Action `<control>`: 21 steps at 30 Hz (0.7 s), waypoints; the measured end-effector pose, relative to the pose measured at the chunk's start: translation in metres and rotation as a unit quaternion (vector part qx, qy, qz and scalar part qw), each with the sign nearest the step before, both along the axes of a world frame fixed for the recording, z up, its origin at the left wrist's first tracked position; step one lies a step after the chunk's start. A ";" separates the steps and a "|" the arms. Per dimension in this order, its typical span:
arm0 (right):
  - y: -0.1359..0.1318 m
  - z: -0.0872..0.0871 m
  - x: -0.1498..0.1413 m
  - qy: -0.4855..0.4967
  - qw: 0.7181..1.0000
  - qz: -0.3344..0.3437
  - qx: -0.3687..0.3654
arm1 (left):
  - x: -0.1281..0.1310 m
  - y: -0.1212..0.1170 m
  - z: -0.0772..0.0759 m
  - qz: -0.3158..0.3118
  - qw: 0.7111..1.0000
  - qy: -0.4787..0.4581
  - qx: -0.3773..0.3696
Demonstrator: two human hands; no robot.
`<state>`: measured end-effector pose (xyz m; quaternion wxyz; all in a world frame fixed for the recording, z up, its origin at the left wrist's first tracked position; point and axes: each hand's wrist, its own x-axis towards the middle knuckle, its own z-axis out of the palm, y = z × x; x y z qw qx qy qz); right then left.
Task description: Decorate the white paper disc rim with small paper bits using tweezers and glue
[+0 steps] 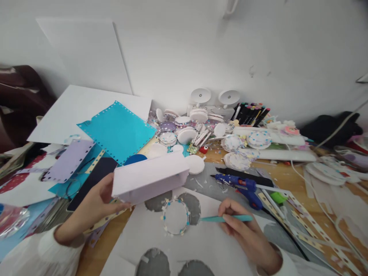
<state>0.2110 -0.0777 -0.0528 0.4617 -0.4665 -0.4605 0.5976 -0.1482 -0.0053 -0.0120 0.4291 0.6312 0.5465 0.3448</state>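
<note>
My left hand (94, 205) grips one end of a white open-sided box (149, 174), thumb below and fingers behind, and holds it tilted above the work surface. Between the fingers of my right hand (243, 234) is a slim teal pen-shaped tool (224, 219), its pointed tip facing left; I cannot make out its exact kind. Midway between my hands lies a white disc (176, 216) ringed with blue and cream beads or bits. It rests on a white sheet (123, 249) with round holes cut through it, where grey shows. Neither hand touches the disc.
A blue glue gun (237, 184) lies right of centre with its cord trailing forward. Behind are several white discs (186, 135) and a bunch of markers (251, 115). Left stand a turquoise sheet (117, 132) and a dark phone-like slab (92, 182). Dotted strips (313, 230) lie right.
</note>
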 end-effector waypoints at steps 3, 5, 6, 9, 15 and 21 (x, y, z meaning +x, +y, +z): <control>0.000 0.002 0.000 -0.004 1.000 -0.003 -0.001 | 0.004 -0.005 -0.007 -0.001 1.000 0.012 0.006; 0.000 0.001 0.000 -0.006 1.000 0.003 0.003 | 0.007 -0.008 -0.009 0.007 1.000 0.021 0.007; 0.000 0.001 0.000 -0.007 1.000 0.005 0.005 | 0.008 -0.010 -0.009 0.012 0.999 0.029 0.008; 0.000 0.000 0.000 -0.006 1.000 0.006 0.010 | 0.012 -0.012 -0.006 0.016 0.998 0.059 0.027; -0.009 0.008 -0.004 -0.012 0.994 -0.086 0.064 | 0.014 -0.014 -0.004 0.009 0.992 0.106 0.064; -0.012 0.030 0.003 -0.173 0.960 -0.123 0.182 | 0.011 -0.023 0.000 -0.005 0.987 0.124 0.106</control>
